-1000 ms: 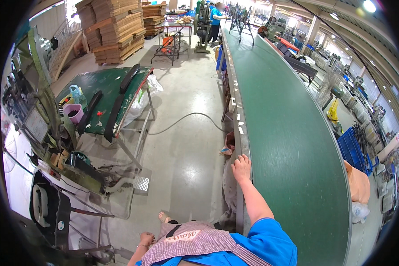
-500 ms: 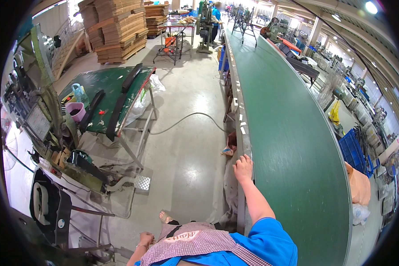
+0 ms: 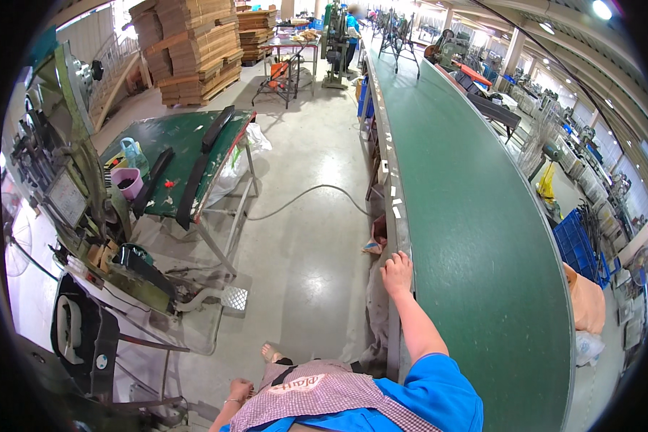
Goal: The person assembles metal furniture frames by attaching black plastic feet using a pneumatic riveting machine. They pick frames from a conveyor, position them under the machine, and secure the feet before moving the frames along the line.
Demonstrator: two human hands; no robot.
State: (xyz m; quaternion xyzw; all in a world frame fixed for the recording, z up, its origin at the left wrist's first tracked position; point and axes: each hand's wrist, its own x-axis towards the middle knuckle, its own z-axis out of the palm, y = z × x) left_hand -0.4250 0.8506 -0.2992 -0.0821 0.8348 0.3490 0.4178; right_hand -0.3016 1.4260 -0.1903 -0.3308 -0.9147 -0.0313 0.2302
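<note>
My right hand [image 3: 397,273] rests on the metal side rail [image 3: 400,234] of a long green conveyor belt [image 3: 475,216], its fingers bent and slightly apart over the edge. It holds no loose object that I can see. Low by my left side hangs my left hand [image 3: 241,390], its fingers loosely curled in, beside my checked apron [image 3: 324,396]. Nothing shows in that hand, and it touches neither the belt nor the machine. A bracelet circles the left wrist.
On the left, a green-topped table [image 3: 187,137] carries black strips [image 3: 191,183] and a pink cup [image 3: 127,183]. Nearer stands a machine with a metal foot pedal [image 3: 235,298] and a black chair [image 3: 83,338]. A hose [image 3: 302,190] crosses the floor. Stacked cardboard [image 3: 191,54] stands behind.
The view has shifted very slightly. My right hand stays on the rail and my left hand stays low at my side.
</note>
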